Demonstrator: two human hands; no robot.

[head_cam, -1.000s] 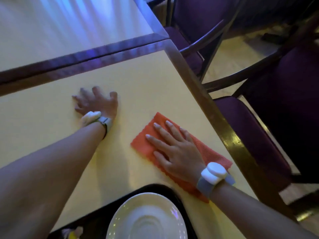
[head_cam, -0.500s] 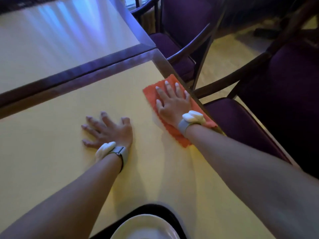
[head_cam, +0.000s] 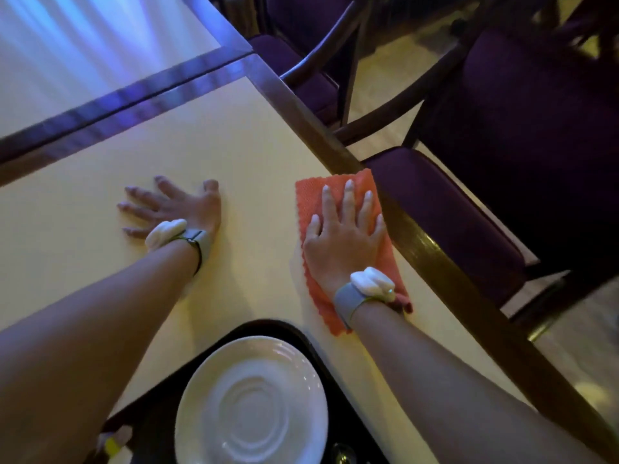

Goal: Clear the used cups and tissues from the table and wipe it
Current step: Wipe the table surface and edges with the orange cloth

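Observation:
An orange cloth [head_cam: 310, 199] lies flat on the yellow table [head_cam: 251, 155], against its dark wooden right edge. My right hand [head_cam: 345, 232] presses down on the cloth with flat, spread fingers. My left hand [head_cam: 177, 209] rests palm down on the bare table to the left, fingers spread, holding nothing. A white saucer [head_cam: 251, 403] sits on a black tray [head_cam: 167, 390] at the near edge. A crumpled tissue with something yellow [head_cam: 112, 442] shows at the tray's lower left corner.
A second table [head_cam: 83, 55] butts against the far side along a dark seam. Purple upholstered chairs [head_cam: 445, 209] with dark wooden frames stand close along the right edge. The floor shows between them.
My right hand has pulled the orange cloth back along the right edge toward me, from the far corner. My left hand stays planted on the table.

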